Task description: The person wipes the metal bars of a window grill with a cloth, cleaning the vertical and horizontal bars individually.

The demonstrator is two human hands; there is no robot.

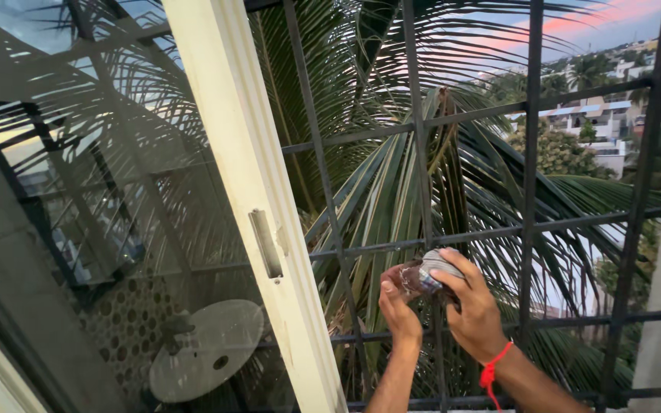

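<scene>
Looking out through an open window, both hands are seen raised against a black metal grille (531, 229). A small bundle (421, 275), a grey cloth wrapped with a piece of clear crinkled plastic, is held between the two hands, pressed at or just in front of one upright bar of the grille, a little below a horizontal bar. Whether the bundle touches the bar cannot be told.

The right hand (472, 306) is curled over the top and right side of the bundle; its fingers are closed on the grey cloth, with the thumb underneath. A red thread (495, 365) is tied round the right wrist. The left hand (398, 306) is placed below and to the left; its fingers are bent and pinched on the plastic end of the bundle, the thumb pointing upward.

No label or printed mark is discernible on the plastic; it appears transparent with a reddish-brown tint.

A cream-painted window frame (246, 153) runs diagonally to the left of the hands, with a narrow recessed metal plate (265, 243) set in it. In the glass pane (101, 191) to its left, reflections of palm fronds and of a round pale disc are noted. Beyond the grille, a coconut palm (392, 153) is seen close by, and buildings (598, 126) under a pink-tinged sky well behind.
</scene>
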